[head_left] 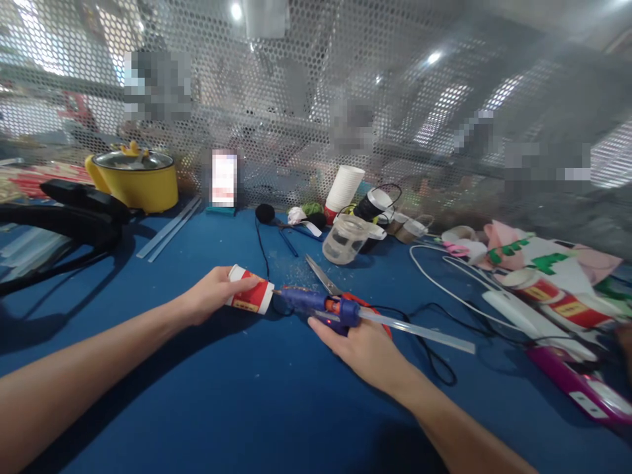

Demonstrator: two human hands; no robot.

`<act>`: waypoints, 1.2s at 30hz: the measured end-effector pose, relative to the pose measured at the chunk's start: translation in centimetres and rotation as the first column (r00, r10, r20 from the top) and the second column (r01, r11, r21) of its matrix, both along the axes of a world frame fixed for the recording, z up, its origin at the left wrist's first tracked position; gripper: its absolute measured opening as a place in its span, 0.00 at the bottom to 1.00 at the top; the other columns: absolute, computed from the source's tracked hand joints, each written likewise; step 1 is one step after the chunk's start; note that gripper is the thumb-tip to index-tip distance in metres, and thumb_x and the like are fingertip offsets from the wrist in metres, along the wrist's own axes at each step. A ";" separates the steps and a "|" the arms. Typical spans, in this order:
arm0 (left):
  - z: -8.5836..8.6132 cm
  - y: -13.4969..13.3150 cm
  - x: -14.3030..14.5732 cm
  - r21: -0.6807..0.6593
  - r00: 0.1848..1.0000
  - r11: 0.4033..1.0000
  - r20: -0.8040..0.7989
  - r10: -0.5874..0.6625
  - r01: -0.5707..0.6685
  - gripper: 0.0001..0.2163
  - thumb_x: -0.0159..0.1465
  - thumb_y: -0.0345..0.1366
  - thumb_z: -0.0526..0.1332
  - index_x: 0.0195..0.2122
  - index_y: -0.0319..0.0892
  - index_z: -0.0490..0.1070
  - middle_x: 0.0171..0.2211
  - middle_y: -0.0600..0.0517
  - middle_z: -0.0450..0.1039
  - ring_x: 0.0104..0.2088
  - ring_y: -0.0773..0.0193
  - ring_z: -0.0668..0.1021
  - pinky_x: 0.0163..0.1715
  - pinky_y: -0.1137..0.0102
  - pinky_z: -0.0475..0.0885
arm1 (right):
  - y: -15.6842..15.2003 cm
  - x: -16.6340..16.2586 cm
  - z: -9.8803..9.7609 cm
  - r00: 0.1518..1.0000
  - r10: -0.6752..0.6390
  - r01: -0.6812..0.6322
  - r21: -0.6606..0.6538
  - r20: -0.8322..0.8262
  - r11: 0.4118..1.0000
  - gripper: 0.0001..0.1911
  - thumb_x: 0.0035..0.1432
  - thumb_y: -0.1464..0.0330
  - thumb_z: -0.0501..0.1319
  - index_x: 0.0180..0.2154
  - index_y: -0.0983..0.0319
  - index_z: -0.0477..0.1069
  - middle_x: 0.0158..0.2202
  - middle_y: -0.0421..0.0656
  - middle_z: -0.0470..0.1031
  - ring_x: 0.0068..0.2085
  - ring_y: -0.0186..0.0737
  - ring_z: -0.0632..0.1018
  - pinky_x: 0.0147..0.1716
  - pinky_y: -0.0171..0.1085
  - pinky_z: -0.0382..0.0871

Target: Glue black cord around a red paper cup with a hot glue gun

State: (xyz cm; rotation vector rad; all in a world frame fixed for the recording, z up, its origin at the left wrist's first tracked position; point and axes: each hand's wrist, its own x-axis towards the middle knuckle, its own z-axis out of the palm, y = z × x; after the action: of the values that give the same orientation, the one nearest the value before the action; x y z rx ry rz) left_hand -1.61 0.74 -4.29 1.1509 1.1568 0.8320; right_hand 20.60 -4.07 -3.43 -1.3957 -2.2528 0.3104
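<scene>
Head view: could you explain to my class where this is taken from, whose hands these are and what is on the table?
There is no robot here: a person wears a camera on their head, looking down at their own bare hands. The left hand holds a paper cup; the right hand grips a blue glue gun, with a clear glue stick poking out behind. The nozzle points at the cup. On the blue table, scissors lie partly behind the gun; a clear plastic cup and a yellow pot stand farther back.

Your cup (pixel 251 299) looks like smooth paper, your glue gun (pixel 307 299) plastic; you face metal mesh (pixel 286 92) over a matt table (pixel 222 395).
</scene>
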 end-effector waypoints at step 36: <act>-0.1 0.2 0.3 0.000 0.999 0.999 -0.027 0.036 -0.036 0.17 0.43 0.44 0.66 0.28 0.35 0.74 0.24 0.49 0.76 0.26 0.61 0.76 0.30 0.68 0.67 | -0.4 -0.2 1.0 0.998 -0.004 -0.004 -0.115 -0.068 0.993 0.08 0.51 0.67 0.54 0.27 0.59 0.71 0.21 0.42 0.71 0.23 0.38 0.72 0.23 0.35 0.66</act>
State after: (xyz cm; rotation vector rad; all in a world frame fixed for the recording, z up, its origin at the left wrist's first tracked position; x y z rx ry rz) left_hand -1.34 0.89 -4.38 1.1470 1.2024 0.8459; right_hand 20.44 -4.50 -2.43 -1.4209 -2.2101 0.4873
